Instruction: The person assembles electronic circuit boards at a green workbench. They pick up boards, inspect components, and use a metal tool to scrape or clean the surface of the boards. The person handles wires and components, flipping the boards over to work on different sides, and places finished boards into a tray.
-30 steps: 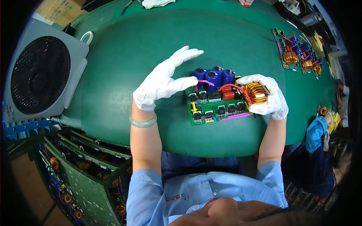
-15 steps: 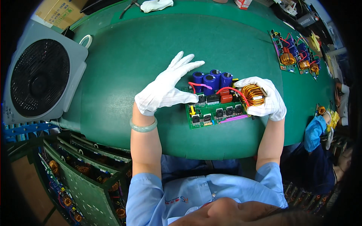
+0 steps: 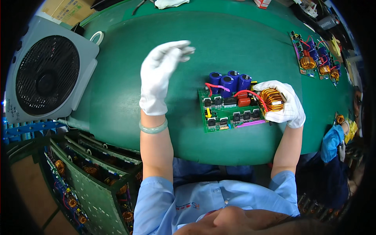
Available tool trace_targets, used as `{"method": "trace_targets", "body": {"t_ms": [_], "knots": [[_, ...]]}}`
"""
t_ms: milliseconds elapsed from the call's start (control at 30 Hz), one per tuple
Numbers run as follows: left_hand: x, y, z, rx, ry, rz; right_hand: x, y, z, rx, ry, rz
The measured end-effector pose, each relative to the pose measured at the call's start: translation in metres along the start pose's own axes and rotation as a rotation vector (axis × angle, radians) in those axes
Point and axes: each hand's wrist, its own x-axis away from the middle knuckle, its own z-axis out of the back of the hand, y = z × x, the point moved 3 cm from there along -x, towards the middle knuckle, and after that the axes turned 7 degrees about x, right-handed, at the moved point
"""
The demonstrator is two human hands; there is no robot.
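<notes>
We have the board (image 3: 228,111) on the green tabletop (image 3: 227,39), right of the centre of the frame. Our right grip (image 3: 289,105) is clasped on the copper coil (image 3: 271,100) at the board's right end, thumb below and fingers above and behind it. Our left grip (image 3: 157,76) is released; it is up in the air left of the board and well apart from it, fingers loosely bent toward the right. A pale green bangle (image 3: 154,128) circles our left wrist.

On the board, four blue capacitors (image 3: 227,83) stand upright along the far edge. A red wire (image 3: 215,85) bends in front of them, a second one arches toward the coil, and a purple strip (image 3: 250,123) lies along the near edge.

In the upper right of the frame we see three more boards (image 3: 309,58) side by side. A grey fan (image 3: 49,74) fills the upper left, with a white ring (image 3: 102,38) just beside it. A green rack (image 3: 92,164) of upright boards stands lower left, and a co-worker's blue sleeve (image 3: 331,145) shows at the right.
</notes>
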Motion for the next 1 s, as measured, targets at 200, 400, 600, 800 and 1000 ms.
{"method": "trace_targets", "body": {"t_ms": [200,400,600,800,1000], "knots": [[0.006,0.01,0.012,-0.007,-0.025,0.013,0.001,0.004,-0.001,0.017,0.015,0.034],[0.018,0.015,-0.017,-0.426,-0.258,0.297,0.0,0.0,0.0,0.006,0.012,0.005],[0.028,0.01,-0.034,-0.622,-0.522,-0.021,0.0,0.001,0.001,0.03,0.001,0.032],[0.032,0.009,-0.042,-0.625,-0.591,-0.151,0.0,0.003,0.0,-0.018,0.004,-0.023],[0.036,0.002,-0.036,-0.625,-0.633,-0.2,0.001,0.003,0.001,0.049,-0.002,0.047]]}}
